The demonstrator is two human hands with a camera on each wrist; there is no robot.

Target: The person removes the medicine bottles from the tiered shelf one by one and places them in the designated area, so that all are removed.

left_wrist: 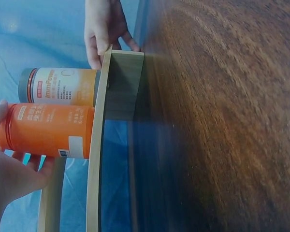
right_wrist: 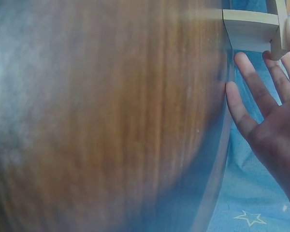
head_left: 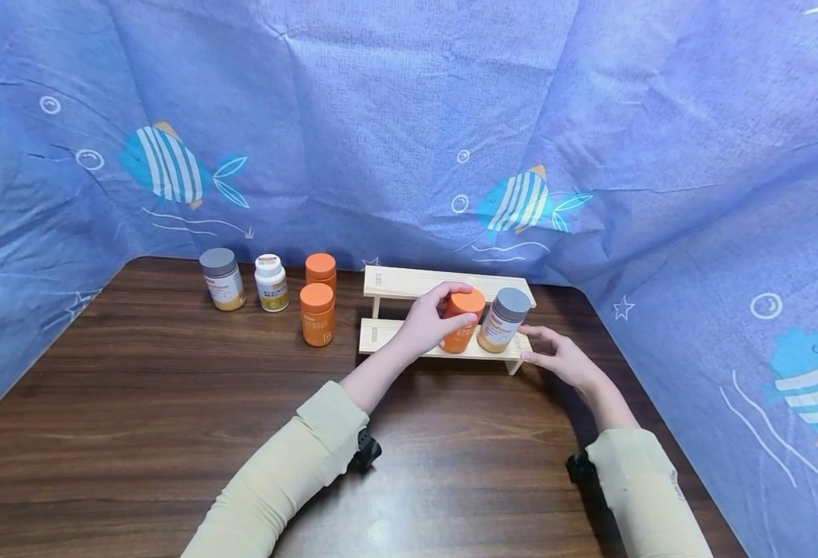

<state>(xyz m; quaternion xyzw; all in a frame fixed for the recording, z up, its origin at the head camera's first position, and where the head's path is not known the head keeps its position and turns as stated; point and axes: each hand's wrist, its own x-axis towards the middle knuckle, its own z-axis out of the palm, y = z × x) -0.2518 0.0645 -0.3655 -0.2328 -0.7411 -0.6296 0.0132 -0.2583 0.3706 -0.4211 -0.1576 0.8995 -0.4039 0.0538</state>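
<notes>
My left hand [head_left: 424, 322] grips an orange supplement bottle [head_left: 459, 339] near its lid. The bottle stands upright on the lower tier of a two-tier wooden rack [head_left: 409, 280]; in the left wrist view its base meets the board. Close on its right, on that same tier, is a grey-lidded bottle [head_left: 498, 332] with a white and yellow label. My right hand [head_left: 564, 361] is at the rack's right end. In the right wrist view its fingers [right_wrist: 251, 77] are spread and fairly straight, with the fingertips at the wooden end.
Left of the rack stand two more orange bottles, a front one [head_left: 318, 318] and a rear one [head_left: 321, 267]. Farther left are a small white bottle [head_left: 272, 287] and another grey-lidded bottle [head_left: 223, 280]. A blue fish-print cloth [head_left: 381, 139] hangs behind the brown table [head_left: 136, 418].
</notes>
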